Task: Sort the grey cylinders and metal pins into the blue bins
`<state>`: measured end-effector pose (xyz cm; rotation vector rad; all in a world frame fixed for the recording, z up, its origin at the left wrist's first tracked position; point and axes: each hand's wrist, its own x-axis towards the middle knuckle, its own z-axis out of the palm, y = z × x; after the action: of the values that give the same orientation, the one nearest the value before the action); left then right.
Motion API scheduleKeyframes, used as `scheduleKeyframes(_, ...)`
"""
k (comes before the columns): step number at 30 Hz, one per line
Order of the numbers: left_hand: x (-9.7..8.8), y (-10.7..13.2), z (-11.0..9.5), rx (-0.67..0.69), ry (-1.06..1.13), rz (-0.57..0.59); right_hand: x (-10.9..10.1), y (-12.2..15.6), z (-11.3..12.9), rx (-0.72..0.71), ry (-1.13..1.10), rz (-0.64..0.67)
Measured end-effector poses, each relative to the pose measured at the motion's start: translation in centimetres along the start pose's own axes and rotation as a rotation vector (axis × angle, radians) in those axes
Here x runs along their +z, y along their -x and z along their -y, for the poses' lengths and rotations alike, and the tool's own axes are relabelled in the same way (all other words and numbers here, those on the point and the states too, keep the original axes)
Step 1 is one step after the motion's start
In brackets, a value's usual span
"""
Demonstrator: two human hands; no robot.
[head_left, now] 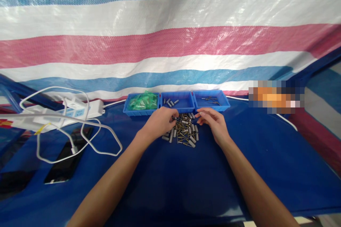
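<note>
A mixed pile of brass-coloured screws (183,135) and small grey cylinders (192,143) lies on the blue table. My left hand (162,121) is at the pile's left side, its fingertips pinched together; whatever they hold is too small to make out. On the other side, my right hand (214,123) has its thumb and forefinger close together near the pile's upper right edge, and their contents are unclear. Behind the pile stand three blue bins: a left bin (141,113) with green plastic pieces (145,101), a middle bin (183,105) with several grey cylinders, and a right bin (222,103) with a few screws.
White power strips (93,109) and a tangle of white cable (112,131) occupy the left side. Beneath the cable lies a black phone (62,166). A striped plastic sheet (160,46) hangs behind the bins. A pixelated orange patch (274,96) covers something at the back right.
</note>
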<state>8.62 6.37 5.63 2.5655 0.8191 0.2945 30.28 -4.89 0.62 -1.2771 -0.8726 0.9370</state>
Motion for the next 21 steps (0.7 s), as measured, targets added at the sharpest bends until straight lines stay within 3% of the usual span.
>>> scheduleKeyframes(6, 2.2, -0.3, -1.3, -0.022, -0.086, 0.038, 0.0, -0.1, -0.1, 0.008, 0.009, 0.005)
scheduleKeyframes(10, 3.1, -0.4, -1.3, -0.057, -0.031, 0.016, 0.0, 0.0, -0.1, 0.013, 0.006, 0.008)
scheduleKeyframes(21, 2.1, -0.6, -0.5, -0.061, 0.203, -0.069, -0.1, -0.1, -0.2, 0.014, 0.0, 0.01)
